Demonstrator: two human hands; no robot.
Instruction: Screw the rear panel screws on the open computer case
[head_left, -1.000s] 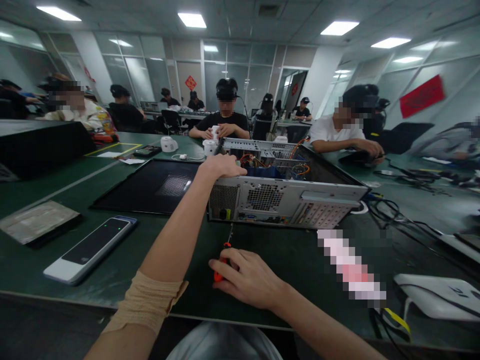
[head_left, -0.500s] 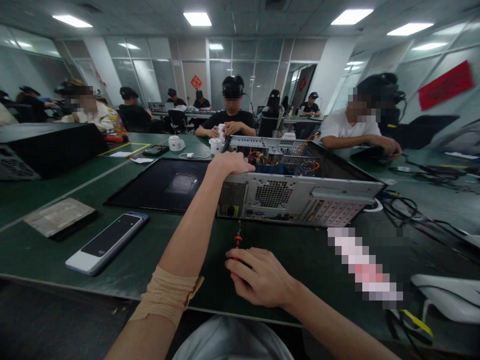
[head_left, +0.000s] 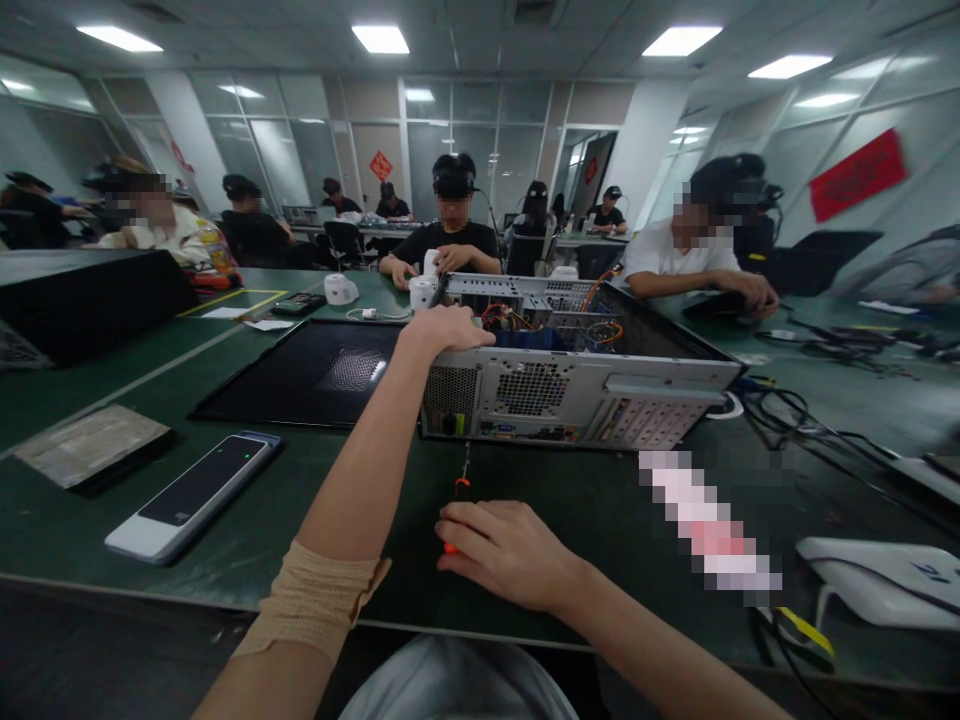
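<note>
While the left hand (head_left: 450, 330) lies over the rim of the computer case (head_left: 585, 372) (grip not discernible), head view shows the right hand (head_left: 510, 555) pinching the screwdriver (head_left: 463, 484), fingers re-seated within 1 s, tip near the case's lower edge; this suggests turning.

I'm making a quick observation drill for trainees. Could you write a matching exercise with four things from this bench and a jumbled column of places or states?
Things:
1. Left hand
2. Right hand
3. Black panel
4. White-and-dark device

Places or states:
A. Curled around a screwdriver
B. Lit by small green lights
C. On the upper edge of the computer case
D. Lying flat, with a perforated patch

Pairs: 1-C, 2-A, 3-D, 4-B
</note>
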